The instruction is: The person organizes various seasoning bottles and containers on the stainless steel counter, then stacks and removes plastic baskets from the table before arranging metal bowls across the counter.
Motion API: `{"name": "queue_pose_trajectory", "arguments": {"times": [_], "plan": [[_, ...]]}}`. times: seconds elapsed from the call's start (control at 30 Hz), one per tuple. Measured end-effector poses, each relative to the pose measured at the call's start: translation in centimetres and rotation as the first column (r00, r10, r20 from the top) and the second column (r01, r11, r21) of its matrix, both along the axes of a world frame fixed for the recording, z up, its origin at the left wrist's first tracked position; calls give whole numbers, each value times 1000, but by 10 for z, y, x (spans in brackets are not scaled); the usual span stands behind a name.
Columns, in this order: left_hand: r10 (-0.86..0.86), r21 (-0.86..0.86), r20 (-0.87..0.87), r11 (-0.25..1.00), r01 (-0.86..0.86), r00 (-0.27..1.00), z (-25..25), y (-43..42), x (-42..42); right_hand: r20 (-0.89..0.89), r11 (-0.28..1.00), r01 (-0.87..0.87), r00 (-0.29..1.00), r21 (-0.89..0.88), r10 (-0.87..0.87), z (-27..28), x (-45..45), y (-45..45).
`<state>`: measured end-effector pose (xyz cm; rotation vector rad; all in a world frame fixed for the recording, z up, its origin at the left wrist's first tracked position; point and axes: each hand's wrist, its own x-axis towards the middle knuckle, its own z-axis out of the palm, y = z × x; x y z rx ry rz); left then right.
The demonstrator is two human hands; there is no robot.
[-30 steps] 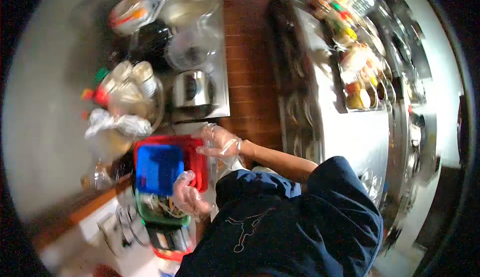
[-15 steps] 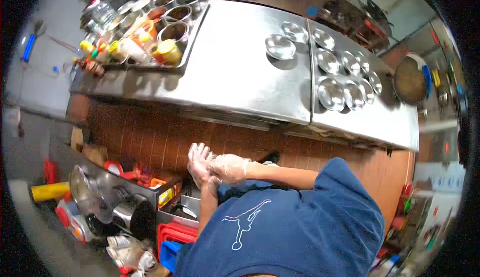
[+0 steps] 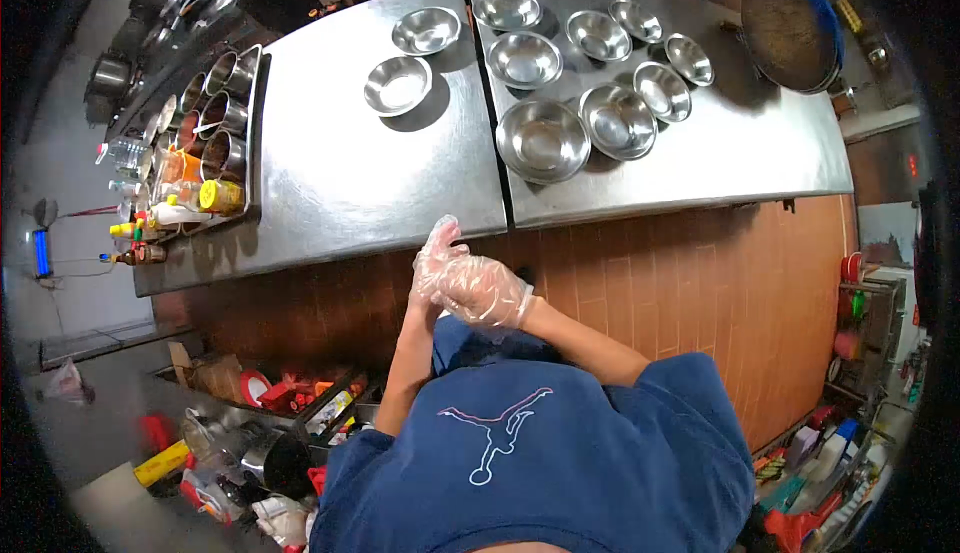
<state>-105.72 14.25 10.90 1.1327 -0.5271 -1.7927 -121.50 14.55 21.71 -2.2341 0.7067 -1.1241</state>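
Observation:
Clear plastic gloves cover both hands, which meet in front of my body near the table's front edge. My left hand (image 3: 437,258) points upward with its fingers stretched out and holds nothing that I can see. Across its palm and wrist side lies my right hand (image 3: 482,291), its fingers closed round the left hand's plastic glove. The right fingertips are partly hidden there. Beyond the hands, a steel bowl (image 3: 398,86) and another steel bowl (image 3: 426,31) stand on the metal table (image 3: 340,163).
Right of the table seam sit several steel bowls, the biggest bowl (image 3: 543,141) nearest me. A large round pan (image 3: 790,33) is at the far right. The left tray (image 3: 256,133) holds pots and bottles. Red-brown tiled floor (image 3: 660,273) lies below; cluttered shelves flank me.
My view has turned right and the table appears closer. Both hands have risen toward the table's edge in view, still joined, with the right hand on the left.

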Motion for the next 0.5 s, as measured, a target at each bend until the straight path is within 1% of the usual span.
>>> {"name": "queue_pose_trajectory", "arguments": {"times": [0.03, 0.07, 0.1, 0.13, 0.17, 0.2, 0.23, 0.27, 0.3, 0.33, 0.4, 0.43, 0.47, 0.5], "plan": [[-59, 53, 161, 997, 51, 985, 3, -11, -9, -120, 997, 5, 993, 71, 4, -5, -9, -2], [-35, 4, 250, 999, 35, 968, 7, -12, -21, -238, 990, 17, 971, 137, 16, -12, -16, -1], [-101, 23, 385, 995, 99, 917, 26, -21, -37, -230, 988, 25, 973, 151, 11, -19, -17, -1], [-163, 44, 508, 985, 164, 845, 40, -32, -51, -166, 994, 24, 986, 104, -7, -28, -19, -2], [-133, 11, 471, 989, 145, 872, 15, -40, -45, -105, 998, 30, 994, 49, -24, -34, -21, -5], [-107, -21, 429, 992, 128, 897, -9, -51, -39, -106, 998, 47, 994, 48, -42, -40, -27, -10], [-151, 67, 407, 989, 135, 901, 25, -66, -55, -78, 996, 67, 995, 59, -62, -44, -33, -14], [-222, 158, 485, 974, 165, 846, 49, -80, -67, -54, 994, 87, 995, 66, -83, -46, -39, -20], [-212, 136, 445, 976, 168, 870, 34, -88, -67, -284, 965, 119, 958, 235, -48, -37, -44, -30], [-201, 116, 395, 979, 169, 896, 27, -97, -71, -252, 955, 146, 964, 256, -80, -40, -53, -36], [-178, 263, 84, 953, 150, 981, 22, -119, -84, -309, 902, 192, 949, 386, -70, -27, -80, -50], [-167, 212, -30, 962, 170, 985, 20, -129, -91, -283, 869, 251, 949, 426, -135, -28, -94, -57], [-186, 141, -83, 970, 196, 979, 19, -139, -94, -259, 831, 303, 945, 467, -200, -30, -109, -65], [-227, 116, -57, 966, 232, 972, 20, -149, -98, -326, 820, 417, 896, 392, -300, -44, -130, -68]]}}
